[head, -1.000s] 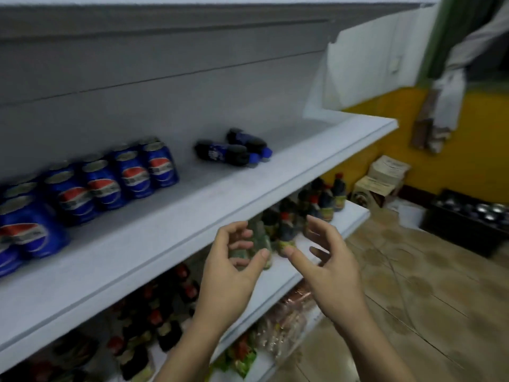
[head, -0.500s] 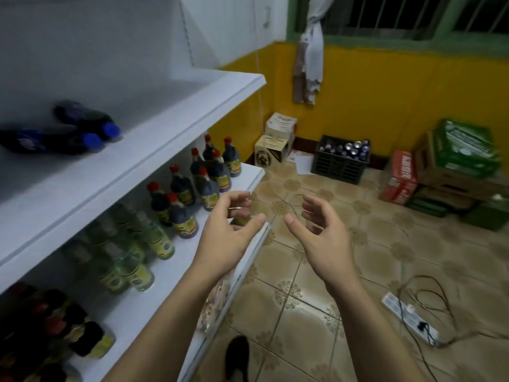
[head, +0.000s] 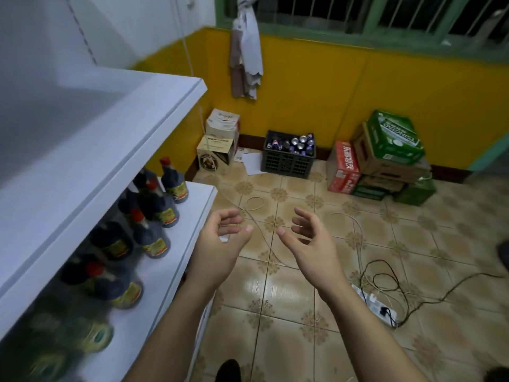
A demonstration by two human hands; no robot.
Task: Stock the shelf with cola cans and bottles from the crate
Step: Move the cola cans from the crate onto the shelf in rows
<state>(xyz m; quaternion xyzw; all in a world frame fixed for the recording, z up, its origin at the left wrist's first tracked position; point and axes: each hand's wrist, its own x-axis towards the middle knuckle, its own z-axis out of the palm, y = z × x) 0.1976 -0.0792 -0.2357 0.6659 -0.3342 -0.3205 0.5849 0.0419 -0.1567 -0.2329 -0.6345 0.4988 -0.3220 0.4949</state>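
A trip could be caused by the power strip (head: 374, 304) and loose cables on the floor at four o'clock. Nothing is held: the fingers (head: 307, 216) of the left hand (head: 220, 246) and right hand (head: 311, 246) are loosely curled and half spread. The crate (head: 287, 162) of cola cans (head: 298, 142) is seen at twelve o'clock, well apart; the shelf (head: 110, 161) at nine.

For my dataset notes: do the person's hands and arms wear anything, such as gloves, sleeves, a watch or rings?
Nothing worn shows. The left hand and the right hand are bare, without gloves or rings. Both forearms are bare down to the picture's edge: no sleeve, watch or bracelet.
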